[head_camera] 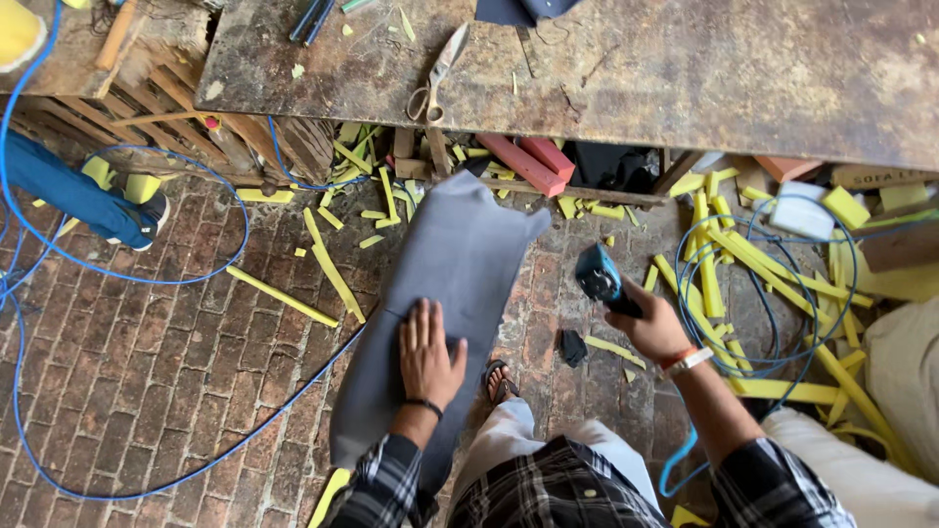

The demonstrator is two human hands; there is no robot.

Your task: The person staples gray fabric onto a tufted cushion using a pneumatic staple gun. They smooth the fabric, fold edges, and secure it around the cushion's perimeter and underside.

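My left hand [427,352] lies flat, fingers spread, on a long grey sheet of material [440,274] that hangs down over the brick floor in front of me. My right hand [650,328] grips a blue and black hand tool [599,278], its head pointing toward the grey sheet's right edge. A blue hose runs from my right arm down past my waist. My sandalled foot [497,379] shows beside the sheet.
A worn workbench [685,68] spans the top, with scissors [437,73] lying on it. Yellow foam strips [729,254] and blue hose loops [127,279] litter the brick floor. Red blocks [528,161] sit under the bench. Another person's blue trouser leg [68,196] is at left.
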